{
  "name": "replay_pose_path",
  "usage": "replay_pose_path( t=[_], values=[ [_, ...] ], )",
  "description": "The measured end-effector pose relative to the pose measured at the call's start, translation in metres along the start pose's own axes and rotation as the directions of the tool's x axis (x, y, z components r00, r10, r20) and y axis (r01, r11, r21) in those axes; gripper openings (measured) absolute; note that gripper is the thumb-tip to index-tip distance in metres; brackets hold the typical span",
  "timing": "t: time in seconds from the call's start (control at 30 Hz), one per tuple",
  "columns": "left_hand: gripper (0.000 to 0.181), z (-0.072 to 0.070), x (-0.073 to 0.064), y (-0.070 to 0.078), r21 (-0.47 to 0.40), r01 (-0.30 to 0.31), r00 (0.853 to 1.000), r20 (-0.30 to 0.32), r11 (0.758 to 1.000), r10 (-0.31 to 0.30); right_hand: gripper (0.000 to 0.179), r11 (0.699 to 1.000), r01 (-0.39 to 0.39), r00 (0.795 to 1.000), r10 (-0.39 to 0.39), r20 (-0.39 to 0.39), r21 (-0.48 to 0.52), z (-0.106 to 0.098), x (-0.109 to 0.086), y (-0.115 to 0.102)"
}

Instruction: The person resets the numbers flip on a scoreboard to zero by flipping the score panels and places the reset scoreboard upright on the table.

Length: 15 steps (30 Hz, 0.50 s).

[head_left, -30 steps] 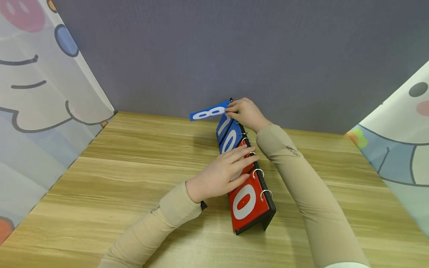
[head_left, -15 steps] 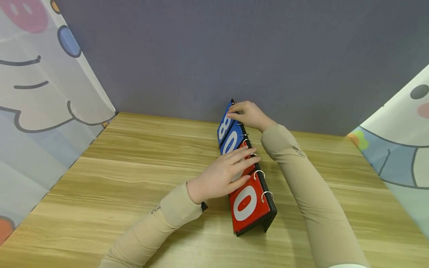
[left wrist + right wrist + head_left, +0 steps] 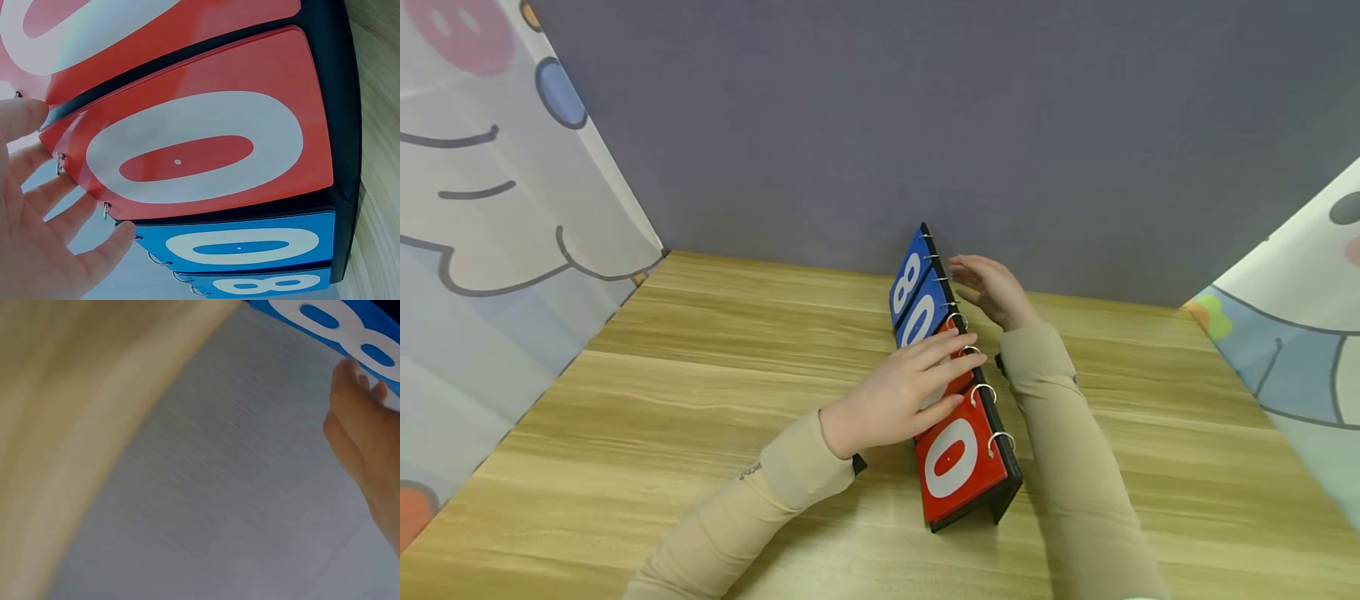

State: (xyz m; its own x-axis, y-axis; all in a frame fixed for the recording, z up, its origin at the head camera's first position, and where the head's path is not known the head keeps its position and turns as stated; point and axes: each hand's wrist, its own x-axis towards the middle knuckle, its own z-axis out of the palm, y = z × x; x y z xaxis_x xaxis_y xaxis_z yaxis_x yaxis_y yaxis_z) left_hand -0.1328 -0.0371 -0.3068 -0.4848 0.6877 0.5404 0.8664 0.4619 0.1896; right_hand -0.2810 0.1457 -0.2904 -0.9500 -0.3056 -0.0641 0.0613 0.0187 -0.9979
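Note:
A flip scoreboard (image 3: 962, 458) stands like a tent on the table, its number cards hung on metal rings along the black top edge. Two red cards reading 0 are at the near end; a blue 0 card (image 3: 919, 318) and a blue 8 card (image 3: 907, 282) follow at the far end. My left hand (image 3: 898, 396) rests across the red part with straight, spread fingers reaching the top edge; one red card is partly hidden under it. Just right of the far blue cards, my right hand (image 3: 992, 292) is apart from them, fingers loosely bent, with nothing visible in it.
The wooden table (image 3: 700, 375) extends on both sides of the scoreboard. A grey panel (image 3: 850, 125) rises behind the table's far edge. Cartoon-printed curtains (image 3: 497, 208) hang at the left and right.
The blue 8 card has dropped flat over the card that showed 1 at the far end. My right hand has let go and moved right and toward me. The left hand stays in place.

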Motion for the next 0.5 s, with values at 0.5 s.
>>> replay_pose_path(
  t=[0.5],
  values=[
    [0.043, 0.000, 0.000, 0.000, 0.017, -0.014, 1.000, -0.015, 1.000, 0.014, 0.027, 0.918, -0.168, 0.980, 0.117, 0.159, 0.358, -0.010, -0.011, 0.029]
  ],
)
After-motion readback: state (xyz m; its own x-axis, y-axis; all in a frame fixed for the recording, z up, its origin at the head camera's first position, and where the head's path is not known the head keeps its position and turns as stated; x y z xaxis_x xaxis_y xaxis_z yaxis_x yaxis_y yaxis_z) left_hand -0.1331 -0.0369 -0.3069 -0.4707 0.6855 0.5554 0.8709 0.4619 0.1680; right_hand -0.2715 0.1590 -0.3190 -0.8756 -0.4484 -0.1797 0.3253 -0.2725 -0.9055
